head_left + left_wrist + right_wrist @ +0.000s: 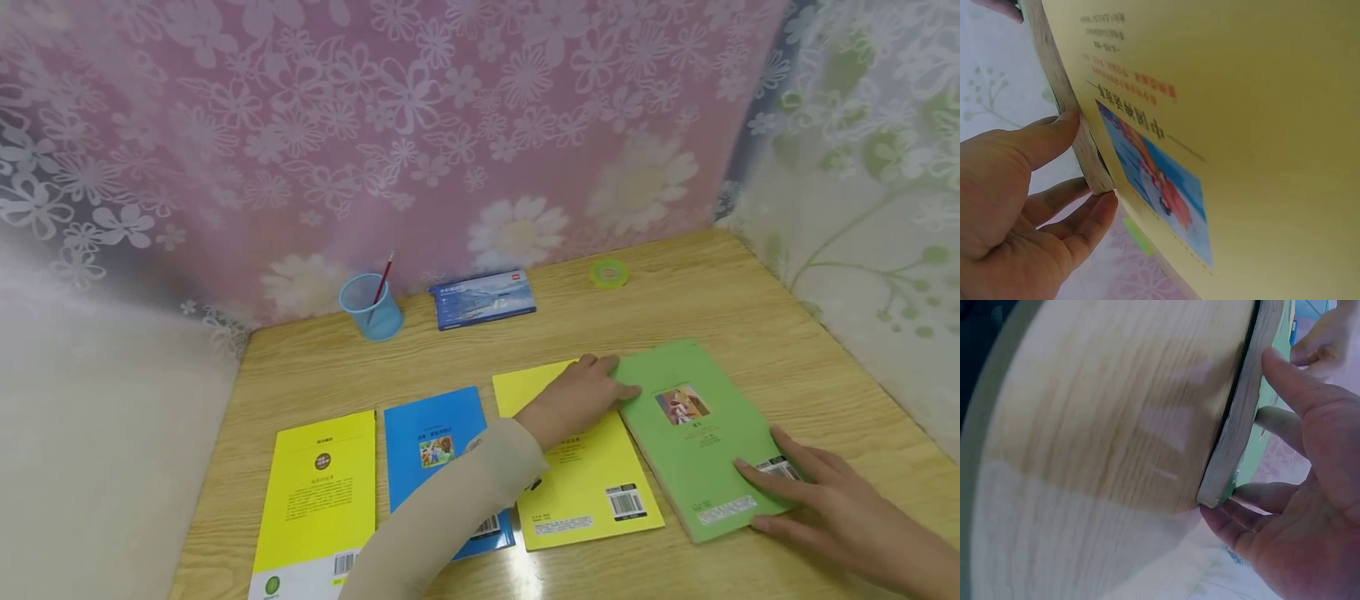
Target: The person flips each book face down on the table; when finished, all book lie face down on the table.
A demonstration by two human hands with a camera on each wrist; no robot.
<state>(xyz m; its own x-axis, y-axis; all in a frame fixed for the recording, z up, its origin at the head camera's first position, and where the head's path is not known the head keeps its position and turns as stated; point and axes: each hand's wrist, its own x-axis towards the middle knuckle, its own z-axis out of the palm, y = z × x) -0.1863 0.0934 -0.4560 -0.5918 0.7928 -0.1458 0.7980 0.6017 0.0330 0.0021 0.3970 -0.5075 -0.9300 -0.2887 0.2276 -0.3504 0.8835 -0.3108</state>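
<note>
A thick green book (678, 450) lies back cover up on the table, with a small picture and a barcode on it. My left hand (577, 396) reaches across a yellow book (592, 483) and holds the green book's upper left corner. In the left wrist view the left thumb (1063, 128) lies on the page edge and fingertips meet at the corner. My right hand (832, 496) holds the lower right corner, its fingers spread along two edges. From the right wrist, the page block (1235, 419) shows beside the right hand (1310, 469).
Left of these lie a blue book (427, 425), partly under my left sleeve (457, 500), and another yellow book (315, 483). Along the back stand a blue mesh cup (382, 317) with a pencil (385, 275), a flat blue box (483, 300) and a green tape roll (608, 273). Curtains border the table.
</note>
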